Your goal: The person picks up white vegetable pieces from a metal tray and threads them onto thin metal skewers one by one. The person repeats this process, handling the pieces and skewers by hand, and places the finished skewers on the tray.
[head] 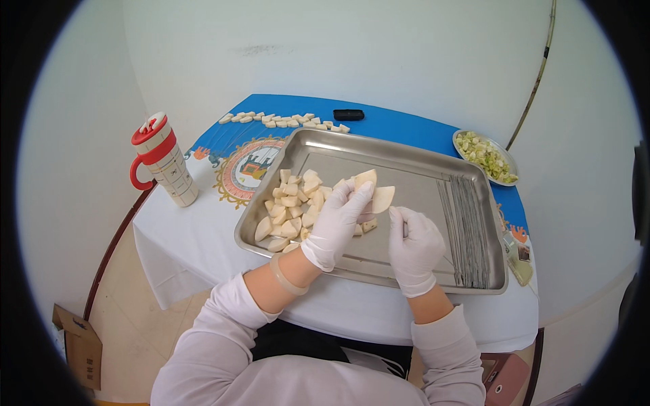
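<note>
My left hand [343,215], in a white glove, grips pale cut vegetable pieces [383,199] above the middle of a metal tray [406,161]. My gloved right hand [414,238] is just to their right, thumb and forefinger pinched together close to the lower piece. Whether something thin is between those fingertips cannot be made out. Many peeled pale chunks [289,203] are heaped in the tray's left part, some partly hidden behind my left hand. Along the right side of the tray lies a bundle of thin grey skewers [469,233].
Pale pieces with thin sticks [279,120] lie in rows behind the tray, near a black object [348,114]. A red-lidded tumbler [170,165] stands left. A plate of chopped greenish vegetable [485,157] sits back right, a phone-like object [519,259] at the right edge.
</note>
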Action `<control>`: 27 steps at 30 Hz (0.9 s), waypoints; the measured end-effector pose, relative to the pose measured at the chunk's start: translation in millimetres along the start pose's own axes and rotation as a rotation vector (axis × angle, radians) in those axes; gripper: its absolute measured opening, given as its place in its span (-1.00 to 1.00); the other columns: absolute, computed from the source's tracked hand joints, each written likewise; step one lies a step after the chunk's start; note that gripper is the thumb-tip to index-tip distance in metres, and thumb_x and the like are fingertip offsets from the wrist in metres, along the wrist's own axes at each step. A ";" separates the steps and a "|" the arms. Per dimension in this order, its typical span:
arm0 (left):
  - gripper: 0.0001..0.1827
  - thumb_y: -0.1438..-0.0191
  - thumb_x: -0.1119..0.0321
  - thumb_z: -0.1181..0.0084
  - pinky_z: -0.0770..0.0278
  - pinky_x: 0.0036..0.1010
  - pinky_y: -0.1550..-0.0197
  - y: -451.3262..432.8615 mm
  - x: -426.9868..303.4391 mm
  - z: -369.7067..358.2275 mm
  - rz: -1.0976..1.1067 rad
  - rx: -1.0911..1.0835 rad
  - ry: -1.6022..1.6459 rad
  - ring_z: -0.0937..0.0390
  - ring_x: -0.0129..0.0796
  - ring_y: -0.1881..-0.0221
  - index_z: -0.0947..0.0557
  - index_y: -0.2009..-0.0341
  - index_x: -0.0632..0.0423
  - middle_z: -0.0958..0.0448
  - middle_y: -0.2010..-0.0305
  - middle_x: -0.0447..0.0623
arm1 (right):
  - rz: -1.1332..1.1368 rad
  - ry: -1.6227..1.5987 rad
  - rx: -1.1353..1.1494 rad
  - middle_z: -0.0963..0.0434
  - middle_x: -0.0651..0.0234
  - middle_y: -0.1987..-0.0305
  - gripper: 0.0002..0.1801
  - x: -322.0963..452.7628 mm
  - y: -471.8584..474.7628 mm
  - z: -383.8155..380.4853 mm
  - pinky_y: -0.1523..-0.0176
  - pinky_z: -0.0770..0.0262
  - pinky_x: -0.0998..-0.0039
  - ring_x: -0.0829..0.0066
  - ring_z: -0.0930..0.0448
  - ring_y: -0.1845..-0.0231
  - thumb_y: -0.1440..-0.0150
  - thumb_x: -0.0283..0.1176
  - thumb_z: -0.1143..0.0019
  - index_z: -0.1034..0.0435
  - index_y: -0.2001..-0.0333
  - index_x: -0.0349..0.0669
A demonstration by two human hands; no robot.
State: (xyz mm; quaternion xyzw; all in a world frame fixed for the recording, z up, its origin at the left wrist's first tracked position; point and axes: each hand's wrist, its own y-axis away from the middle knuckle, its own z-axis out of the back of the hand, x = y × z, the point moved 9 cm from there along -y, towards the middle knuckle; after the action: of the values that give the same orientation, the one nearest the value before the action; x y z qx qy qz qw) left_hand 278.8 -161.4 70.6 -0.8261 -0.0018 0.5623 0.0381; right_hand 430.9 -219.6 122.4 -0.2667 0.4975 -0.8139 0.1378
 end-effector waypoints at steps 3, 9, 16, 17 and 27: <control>-0.62 -0.38 0.13 -0.13 -0.57 -0.52 -0.03 1.4 -5.9 -3.7 -0.040 0.005 -0.008 -0.59 -0.49 0.01 -0.59 -0.13 0.11 -0.63 0.00 -0.09 | 0.024 -0.059 0.056 -0.51 0.41 0.53 -0.94 2.1 -0.2 -4.8 0.40 -0.44 0.29 0.30 -0.54 0.50 -0.18 -0.33 -0.32 -0.58 0.31 -0.02; -0.60 -0.37 0.13 -0.15 -0.58 -0.53 -0.05 -0.9 -1.7 1.2 -0.026 0.010 -0.002 -0.59 -0.51 -0.02 -0.60 -0.18 0.06 -0.64 -0.02 -0.12 | 0.026 -0.127 0.127 -0.50 0.39 0.49 -0.85 0.5 0.3 -10.8 0.38 -0.45 0.28 0.27 -0.54 0.46 -0.20 -0.38 -0.26 -0.60 0.13 0.00; -0.63 -0.36 0.14 -0.16 -0.56 -0.54 -0.03 0.9 1.0 -2.2 -0.022 0.020 0.041 -0.59 -0.53 0.01 -0.62 -0.15 0.06 -0.65 0.01 -0.14 | 0.032 -0.123 0.122 -0.48 0.38 0.48 -0.83 -0.3 4.1 -12.0 0.38 -0.45 0.29 0.26 -0.55 0.45 -0.20 -0.40 -0.22 -0.59 0.12 0.04; -0.63 -0.36 0.14 -0.16 -0.56 -0.54 -0.03 1.4 0.2 -2.7 -0.029 0.018 0.046 -0.59 -0.53 0.02 -0.62 -0.14 0.07 -0.65 0.02 -0.14 | 0.035 -0.119 0.121 -0.48 0.38 0.48 -0.83 -0.2 4.8 -12.1 0.39 -0.45 0.29 0.27 -0.55 0.45 -0.19 -0.40 -0.23 -0.59 0.12 0.04; -0.67 -0.36 0.15 -0.17 -0.53 -0.57 0.02 0.4 2.9 -0.2 -0.020 0.006 0.031 -0.57 -0.57 0.09 -0.65 -0.08 0.07 -0.65 0.05 -0.15 | 0.046 -0.074 0.150 -0.45 0.38 0.49 -0.82 0.3 5.7 -13.6 0.41 -0.44 0.29 0.27 -0.55 0.47 -0.17 -0.40 -0.24 -0.59 0.12 0.05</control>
State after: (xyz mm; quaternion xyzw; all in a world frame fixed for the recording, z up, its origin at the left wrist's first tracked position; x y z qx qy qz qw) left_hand 280.1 -161.7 68.0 -0.8345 -0.0079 0.5490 0.0463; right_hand 422.6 -212.4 112.6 -0.2741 0.4357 -0.8350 0.1944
